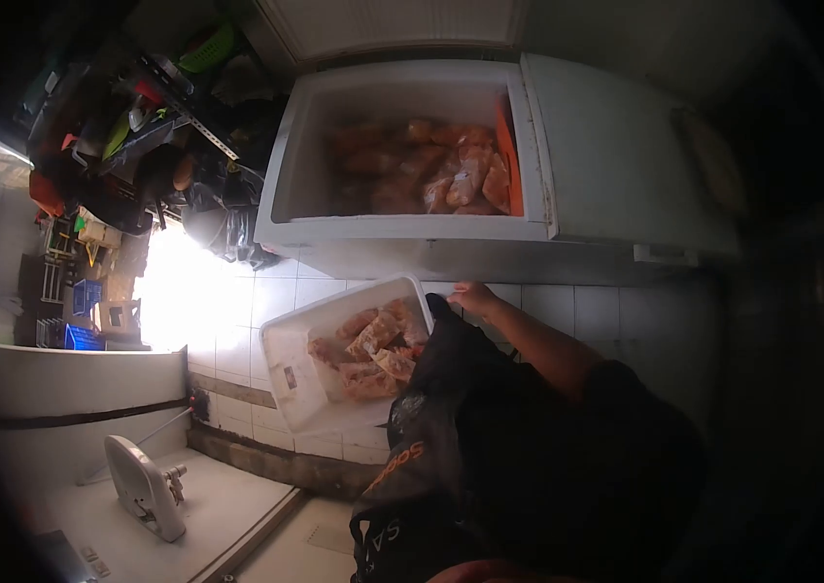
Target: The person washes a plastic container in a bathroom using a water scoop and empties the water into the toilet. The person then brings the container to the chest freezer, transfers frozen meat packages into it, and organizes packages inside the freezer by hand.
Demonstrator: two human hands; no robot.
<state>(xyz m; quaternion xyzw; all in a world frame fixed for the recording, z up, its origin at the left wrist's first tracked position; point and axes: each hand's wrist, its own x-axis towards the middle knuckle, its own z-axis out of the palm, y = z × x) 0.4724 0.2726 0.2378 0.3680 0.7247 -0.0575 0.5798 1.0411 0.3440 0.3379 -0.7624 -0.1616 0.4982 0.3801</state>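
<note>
My right hand is beside the dark apron over my front, just right of the white tub's rim. Its fingers are curled together, and whatever they hold, if anything, cannot be made out. Only a strip of my left arm or hand shows at the bottom edge, its fingers hidden. In the white plastic tub on the floor lie several clear bags of raw meat that looks like chicken. The apron covers part of the tub's right side.
Behind the tub stands an open chest freezer with several bagged meat pieces and an orange panel inside. A closed lid covers its right part. A white washbasin-like fixture lies lower left; blue crates stand beyond the bright doorway.
</note>
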